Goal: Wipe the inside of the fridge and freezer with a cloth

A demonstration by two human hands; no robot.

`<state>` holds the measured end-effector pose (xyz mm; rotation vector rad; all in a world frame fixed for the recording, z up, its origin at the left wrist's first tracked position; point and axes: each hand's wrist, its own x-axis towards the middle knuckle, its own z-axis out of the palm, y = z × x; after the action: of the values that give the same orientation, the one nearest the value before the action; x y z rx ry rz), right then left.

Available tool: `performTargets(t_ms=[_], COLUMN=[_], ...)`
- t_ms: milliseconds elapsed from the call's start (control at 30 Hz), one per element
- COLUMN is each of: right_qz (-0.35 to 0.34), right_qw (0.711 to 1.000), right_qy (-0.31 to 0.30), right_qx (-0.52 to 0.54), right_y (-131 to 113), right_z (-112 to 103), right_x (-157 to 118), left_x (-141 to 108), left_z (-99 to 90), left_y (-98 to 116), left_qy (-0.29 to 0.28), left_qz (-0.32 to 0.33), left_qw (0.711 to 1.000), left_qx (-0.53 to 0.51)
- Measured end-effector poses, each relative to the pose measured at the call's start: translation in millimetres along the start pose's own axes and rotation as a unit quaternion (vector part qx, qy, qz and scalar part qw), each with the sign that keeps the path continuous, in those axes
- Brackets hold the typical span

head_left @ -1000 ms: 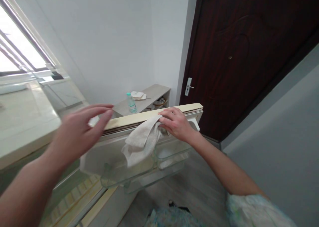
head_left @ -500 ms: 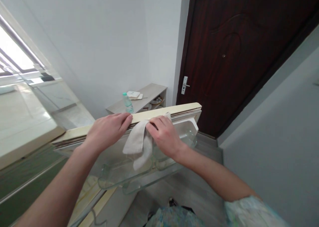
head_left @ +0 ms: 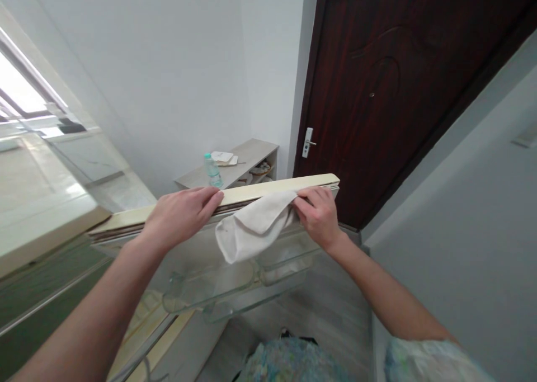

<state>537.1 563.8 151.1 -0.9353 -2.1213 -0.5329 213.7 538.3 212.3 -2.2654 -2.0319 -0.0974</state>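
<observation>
A cream fridge door [head_left: 268, 189] stands open across the middle, its layered edge facing up and clear shelf bins [head_left: 218, 284] on its inner side. My left hand [head_left: 182, 211] grips the top edge left of centre, fingers over the far side. My right hand [head_left: 319, 211] pinches a whitish cloth [head_left: 255, 225] against the edge near its right end. The cloth hangs from that hand to the left, draped over the inner side below the edge.
Behind the door, a low shelf unit [head_left: 247, 151] bears a bottle [head_left: 212, 170] with a green cap and small white items. A dark red door [head_left: 377, 80] is at the right back. A pale top surface [head_left: 42, 203] lies at the left.
My right hand has moved right along the edge, pulling the cloth with it, so the cloth is now stretched out sideways. My left hand has stayed in place on the edge.
</observation>
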Motion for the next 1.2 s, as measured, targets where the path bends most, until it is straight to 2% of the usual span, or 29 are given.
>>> performTargets(t_ms=[100,167,267,433,533,600,700,800,967,1033,1133,1200], right_qz=[0.067,0.104,0.118,0.084,0.030,-0.012,-0.053,-0.041,0.061,0.109,0.176,0.226], right_qw=[0.997,0.994,0.993,0.995,0.997,0.998,0.997,0.998,0.998,0.992,0.976,0.956], right_qy=[0.010,-0.008,-0.024,-0.018,-0.025,-0.027,-0.014,-0.004,0.020,0.037,0.078,0.136], right_qx=[-0.038,-0.031,0.012,0.059,0.059,0.060,0.056,0.038,0.026,0.047,0.097,0.130], right_y=[1,-13,-38,-67,-76,-77,-65,-34,36,56,68,67], right_z=[-5,-1,6,8,17,25,31,19,-13,-20,-19,-13], right_x=[-6,-5,1,9,17,23,24,10,-20,-25,-27,-29], left_x=[2,2,2,-2,-3,-3,0,2,2,2,3,3], left_z=[1.2,0.3,-2.9,-6.1,-4.3,-1.9,0.9,1.0,-0.3,-0.8,-1.4,-1.5], left_y=[-1,0,2,7,7,6,2,0,1,2,2,2], left_qy=[-0.006,-0.008,-0.013,-0.012,0.015,0.008,-0.027,-0.033,-0.030,-0.031,-0.034,-0.036], left_qz=[-0.004,-0.010,-0.012,-0.008,0.007,-0.001,-0.025,-0.024,-0.012,-0.011,-0.017,-0.021], left_qw=[1.000,1.000,1.000,1.000,1.000,1.000,0.999,0.999,0.999,0.999,0.999,0.998], left_qx=[0.000,0.002,-0.002,0.002,0.022,0.029,0.030,0.027,0.026,0.025,0.033,0.037])
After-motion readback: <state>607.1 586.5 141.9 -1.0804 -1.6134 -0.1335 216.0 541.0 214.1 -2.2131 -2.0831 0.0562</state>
